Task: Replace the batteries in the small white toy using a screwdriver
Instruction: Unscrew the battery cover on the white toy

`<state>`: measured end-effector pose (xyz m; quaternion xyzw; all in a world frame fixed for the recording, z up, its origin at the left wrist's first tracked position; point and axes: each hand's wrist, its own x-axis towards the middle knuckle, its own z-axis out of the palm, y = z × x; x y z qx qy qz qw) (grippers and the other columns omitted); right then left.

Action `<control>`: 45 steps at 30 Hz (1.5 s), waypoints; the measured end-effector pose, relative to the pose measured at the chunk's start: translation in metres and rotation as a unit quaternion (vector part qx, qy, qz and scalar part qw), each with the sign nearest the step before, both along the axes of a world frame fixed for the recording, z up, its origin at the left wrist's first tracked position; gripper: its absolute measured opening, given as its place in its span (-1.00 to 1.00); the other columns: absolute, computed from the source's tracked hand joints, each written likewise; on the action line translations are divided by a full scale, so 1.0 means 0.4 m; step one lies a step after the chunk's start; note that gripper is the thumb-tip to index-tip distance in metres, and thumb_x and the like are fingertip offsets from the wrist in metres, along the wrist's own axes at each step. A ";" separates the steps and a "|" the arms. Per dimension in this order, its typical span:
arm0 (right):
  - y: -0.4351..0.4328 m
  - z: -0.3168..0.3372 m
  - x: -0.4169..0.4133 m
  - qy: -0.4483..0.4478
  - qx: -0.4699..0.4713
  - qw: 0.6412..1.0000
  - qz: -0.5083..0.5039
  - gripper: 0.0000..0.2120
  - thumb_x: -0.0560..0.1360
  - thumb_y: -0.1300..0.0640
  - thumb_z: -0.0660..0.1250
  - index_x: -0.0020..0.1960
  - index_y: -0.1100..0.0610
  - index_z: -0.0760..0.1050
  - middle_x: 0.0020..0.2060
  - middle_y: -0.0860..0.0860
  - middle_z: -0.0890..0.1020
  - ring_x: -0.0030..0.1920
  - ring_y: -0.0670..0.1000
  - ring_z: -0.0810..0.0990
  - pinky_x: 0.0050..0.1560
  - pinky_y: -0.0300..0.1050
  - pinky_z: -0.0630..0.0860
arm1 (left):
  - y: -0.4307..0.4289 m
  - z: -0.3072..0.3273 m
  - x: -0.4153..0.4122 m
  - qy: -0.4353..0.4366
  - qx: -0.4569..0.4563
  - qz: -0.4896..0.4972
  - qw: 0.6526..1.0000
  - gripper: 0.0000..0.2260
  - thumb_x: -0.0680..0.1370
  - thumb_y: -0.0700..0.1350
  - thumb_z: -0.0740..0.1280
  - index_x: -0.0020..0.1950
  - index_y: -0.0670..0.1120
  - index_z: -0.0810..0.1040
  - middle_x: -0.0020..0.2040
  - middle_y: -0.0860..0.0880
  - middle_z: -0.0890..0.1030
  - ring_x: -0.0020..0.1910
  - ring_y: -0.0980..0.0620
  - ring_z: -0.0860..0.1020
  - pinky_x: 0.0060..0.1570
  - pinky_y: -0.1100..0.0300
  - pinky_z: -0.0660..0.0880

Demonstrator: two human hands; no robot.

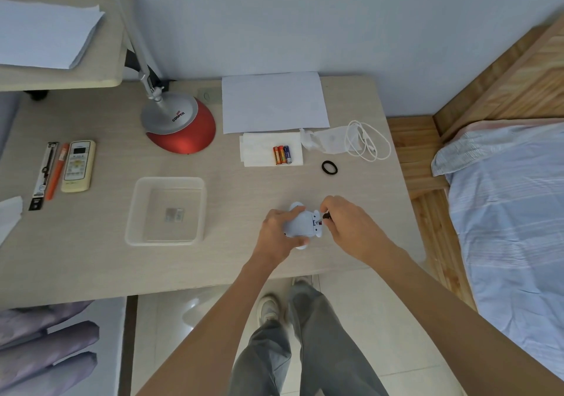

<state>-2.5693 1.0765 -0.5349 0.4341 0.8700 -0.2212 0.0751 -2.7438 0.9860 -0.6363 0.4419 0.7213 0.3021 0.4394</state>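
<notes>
Most of the screwdriver (pixel 326 217) is buried in my right hand (pixel 351 227); only a short dark stub and its tip show past my fingers, meeting the toy (pixel 300 223) at its right end. I cannot make out the screw itself, nor whether the little cover there is on or off: that spot is small and blurred, with a hint of red and grey detail. My left hand (pixel 279 230) wraps over the toy's left side and hides that part of it, fingers closed around the body to hold it steady. My right hand is pinched tight on the screwdriver.

The toy is small, white and rounded, with pale round bits poking out above and below my left hand. It sits on the desk (pixel 244 258) near the front edge, right of the clear plastic tray (pixel 134 212). Something small and greyish lies in the tray, too hazy to name.

Farther back, three batteries (pixel 282 155) lie side by side on a white tissue (pixel 256 151), two orange and one blue. A black hair band (pixel 329 167) rests between them and my hands, and a white cable (pixel 367 143) is coiled toward the desk's right edge.
</notes>
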 end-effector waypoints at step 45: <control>0.006 -0.009 0.029 -0.014 0.037 0.999 -0.032 -0.94 0.68 0.12 0.32 0.14 0.05 0.52 -0.01 -0.05 0.59 -0.14 0.11 0.64 -0.10 0.10 0.62 | 0.025 0.029 -0.009 -0.019 -0.033 0.003 0.999 -0.33 0.31 -0.07 0.70 0.37 0.21 0.59 0.22 -0.05 0.48 0.23 -0.10 0.49 0.21 0.04 0.56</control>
